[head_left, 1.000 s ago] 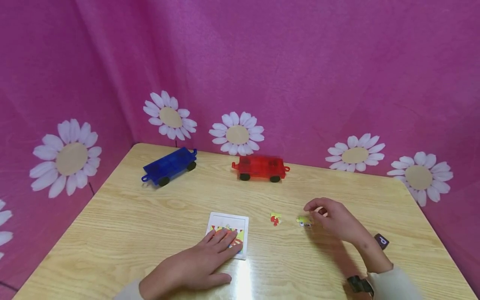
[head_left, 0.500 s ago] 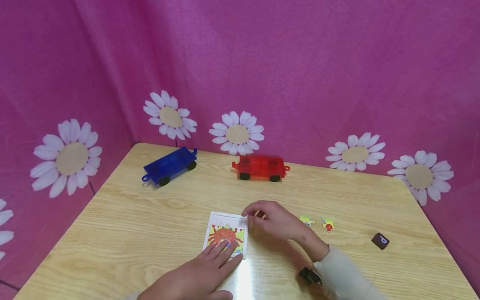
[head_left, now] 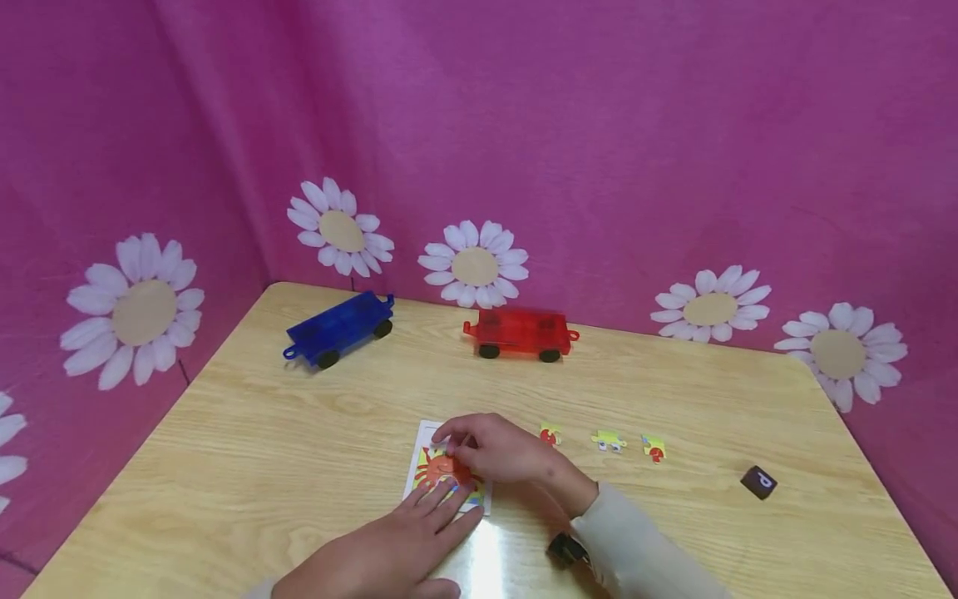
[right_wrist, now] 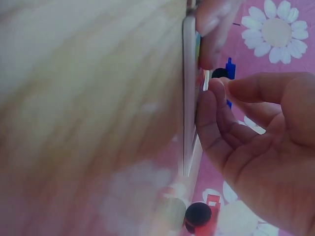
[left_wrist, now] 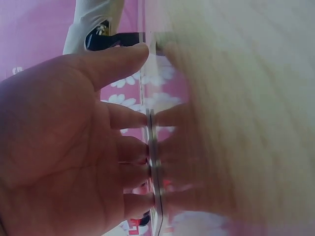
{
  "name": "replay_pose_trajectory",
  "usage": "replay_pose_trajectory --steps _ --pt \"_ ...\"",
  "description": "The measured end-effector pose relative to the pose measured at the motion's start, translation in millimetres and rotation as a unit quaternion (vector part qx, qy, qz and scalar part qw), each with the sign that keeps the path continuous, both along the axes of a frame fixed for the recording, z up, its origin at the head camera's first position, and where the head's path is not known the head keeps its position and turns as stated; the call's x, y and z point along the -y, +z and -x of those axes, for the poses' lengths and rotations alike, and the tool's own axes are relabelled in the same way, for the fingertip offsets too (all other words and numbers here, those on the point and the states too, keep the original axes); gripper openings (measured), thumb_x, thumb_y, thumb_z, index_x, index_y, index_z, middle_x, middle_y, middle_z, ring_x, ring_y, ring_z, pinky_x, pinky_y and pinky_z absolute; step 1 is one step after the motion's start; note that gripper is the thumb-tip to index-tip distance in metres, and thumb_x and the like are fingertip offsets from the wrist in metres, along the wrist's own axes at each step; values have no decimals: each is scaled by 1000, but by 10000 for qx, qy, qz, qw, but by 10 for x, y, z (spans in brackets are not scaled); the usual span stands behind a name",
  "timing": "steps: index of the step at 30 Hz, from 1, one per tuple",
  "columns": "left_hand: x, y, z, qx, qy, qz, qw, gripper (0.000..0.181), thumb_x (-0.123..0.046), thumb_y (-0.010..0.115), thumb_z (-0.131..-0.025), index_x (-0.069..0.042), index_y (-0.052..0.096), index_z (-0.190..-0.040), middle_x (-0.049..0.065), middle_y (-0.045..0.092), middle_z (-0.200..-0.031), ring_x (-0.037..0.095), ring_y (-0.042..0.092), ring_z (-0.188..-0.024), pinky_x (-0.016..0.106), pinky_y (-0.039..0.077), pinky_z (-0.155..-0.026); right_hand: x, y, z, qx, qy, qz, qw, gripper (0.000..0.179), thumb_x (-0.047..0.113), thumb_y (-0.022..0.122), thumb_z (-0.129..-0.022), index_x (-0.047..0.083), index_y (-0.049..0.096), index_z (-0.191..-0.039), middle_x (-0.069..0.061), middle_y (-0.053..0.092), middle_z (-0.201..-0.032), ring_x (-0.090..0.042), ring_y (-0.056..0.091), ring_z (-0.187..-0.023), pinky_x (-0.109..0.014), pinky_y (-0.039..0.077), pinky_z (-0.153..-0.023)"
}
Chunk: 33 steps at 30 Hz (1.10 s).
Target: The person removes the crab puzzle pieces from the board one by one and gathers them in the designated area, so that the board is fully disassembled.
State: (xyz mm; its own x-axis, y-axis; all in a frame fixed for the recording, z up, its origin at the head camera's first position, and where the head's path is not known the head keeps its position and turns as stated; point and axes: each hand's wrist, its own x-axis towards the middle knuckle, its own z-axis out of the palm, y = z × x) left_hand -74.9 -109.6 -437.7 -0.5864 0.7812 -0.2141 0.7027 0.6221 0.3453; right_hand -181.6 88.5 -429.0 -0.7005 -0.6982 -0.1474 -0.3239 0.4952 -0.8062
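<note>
A white puzzle tray (head_left: 427, 431) with a partly assembled red crab picture (head_left: 432, 471) lies on the table. My left hand (head_left: 397, 537) rests with straight fingers on its near part; in the left wrist view those fingertips touch the tray edge (left_wrist: 157, 187). Over the upper right of the tray, my right hand (head_left: 497, 449) has thumb and fingers together. Between them, the right wrist view shows a small puzzle piece (right_wrist: 206, 80), seen edge-on and mostly hidden. Loose puzzle pieces, one red and yellow (head_left: 550, 433), one yellow with eyes (head_left: 609, 440) and another red and yellow (head_left: 654, 449), lie to the right.
A blue toy wagon (head_left: 340, 328) and a red toy wagon (head_left: 522, 331) stand at the back of the wooden table (head_left: 299, 433). A dark cube with a letter (head_left: 759, 482) sits at the right. Pink flowered cloth (head_left: 584, 166) hangs behind and at the left.
My right hand has moved left from beside the loose pieces to above the tray. The left hand has stayed nearly still on the tray.
</note>
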Motion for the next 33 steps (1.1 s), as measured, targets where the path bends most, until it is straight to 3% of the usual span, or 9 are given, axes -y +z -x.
replay_pose_trajectory --steps 3,6,13,25,33 --pt "36 1 -5 74 22 -101 9999 74 -53 52 -104 -13 33 -163 13 27 -166 29 19 -154 47 23 -121 50 -6 -20 -15 60 -199 9998 26 3 60 -101 7 70 -125 1 63 -87 -12 57 -70 -26 49 -70" --pt "34 2 -7 -7 -41 -115 9999 74 -54 50 -105 -11 32 -162 15 26 -166 30 19 -154 48 23 -121 70 2 -35 -146 151 -381 9991 30 -2 59 -99 7 71 -125 2 61 -87 -11 56 -77 -28 49 -78" --pt "-2 12 -9 -84 -26 -33 10000 75 -52 52 -104 -9 32 -162 14 22 -168 30 16 -155 47 21 -122 101 -25 -35 -731 342 -664 9945 34 -4 59 -95 8 74 -124 0 61 -103 -12 54 -94 -31 47 -95" --pt "-3 20 0 -66 -43 -63 9999 74 -53 52 -105 -11 31 -163 14 22 -168 30 16 -154 47 23 -121 111 -12 -61 -962 217 -889 9912 34 0 60 -96 12 74 -124 4 60 -112 -11 55 -98 -31 47 -96" --pt "-14 24 -7 -353 -109 -68 9993 75 -50 56 -104 -10 32 -162 14 21 -169 30 15 -155 47 22 -121 128 19 -78 -1245 204 -971 9873 30 1 60 -94 13 74 -118 2 62 -109 -12 57 -95 -33 48 -94"
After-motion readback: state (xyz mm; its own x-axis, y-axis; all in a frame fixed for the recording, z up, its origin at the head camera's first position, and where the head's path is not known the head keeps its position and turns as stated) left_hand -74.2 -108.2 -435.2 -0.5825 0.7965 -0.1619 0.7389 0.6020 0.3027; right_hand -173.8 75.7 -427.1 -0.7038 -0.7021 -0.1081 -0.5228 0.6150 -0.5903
